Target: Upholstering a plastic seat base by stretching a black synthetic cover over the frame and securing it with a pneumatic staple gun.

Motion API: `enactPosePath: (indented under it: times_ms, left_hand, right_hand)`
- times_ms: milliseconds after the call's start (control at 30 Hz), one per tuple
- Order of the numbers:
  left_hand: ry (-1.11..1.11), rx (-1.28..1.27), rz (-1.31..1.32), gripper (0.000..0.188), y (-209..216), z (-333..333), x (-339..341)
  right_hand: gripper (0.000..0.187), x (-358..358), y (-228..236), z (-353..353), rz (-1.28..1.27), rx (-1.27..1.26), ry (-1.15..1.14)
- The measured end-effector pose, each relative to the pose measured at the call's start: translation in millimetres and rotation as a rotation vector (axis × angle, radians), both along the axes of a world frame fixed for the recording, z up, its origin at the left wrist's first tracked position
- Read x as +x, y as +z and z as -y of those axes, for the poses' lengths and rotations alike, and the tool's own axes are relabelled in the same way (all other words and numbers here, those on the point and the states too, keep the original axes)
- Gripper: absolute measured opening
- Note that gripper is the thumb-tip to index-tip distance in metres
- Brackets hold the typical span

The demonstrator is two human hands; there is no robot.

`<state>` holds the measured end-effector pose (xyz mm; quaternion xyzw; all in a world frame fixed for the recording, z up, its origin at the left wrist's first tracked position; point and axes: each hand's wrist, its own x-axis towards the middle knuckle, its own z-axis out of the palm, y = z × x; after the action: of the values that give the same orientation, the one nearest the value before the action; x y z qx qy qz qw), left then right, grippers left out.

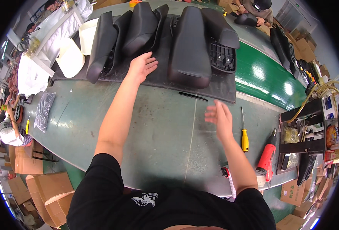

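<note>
My left hand (142,68) is empty, its fingers stretched out and apart, just in front of a black padded seat (138,30). My right hand (220,118) hovers above the green table, partly smeared by motion, its fingers extended and holding nothing. A larger black seat (189,50) lies between and beyond my hands. Beside it, another black seat (220,27) overlaps a ribbed black plastic base (223,57). At the left leans a further black seat (100,50). All rest on a dark mat (225,88), with a thin black strip (192,96) at its front edge.
Right of my hand lie a yellow-handled screwdriver (245,140) and a red heat gun (266,155). Two cream curved pieces (70,57) and a plastic bag (45,111) sit left. A black shelf (303,147) borders the right edge. A co-worker (259,11) handles a black seat across the table.
</note>
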<state>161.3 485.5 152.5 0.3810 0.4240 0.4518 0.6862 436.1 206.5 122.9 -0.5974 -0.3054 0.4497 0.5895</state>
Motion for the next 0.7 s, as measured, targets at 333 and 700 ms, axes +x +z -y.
enactPosePath:
  times_ms: [333, 700]
  left_hand:
    - [0.101, -0.502, 0.701, 0.08, -48, -93, -18]
    - [0.298, -0.467, 0.746, 0.061, -72, -149, 35]
  right_hand:
    - [0.032, -63, -28, 45, 0.233, -0.245, 0.096]
    - [0.02, -61, -47, 51, 0.707, 0.006, 0.073]
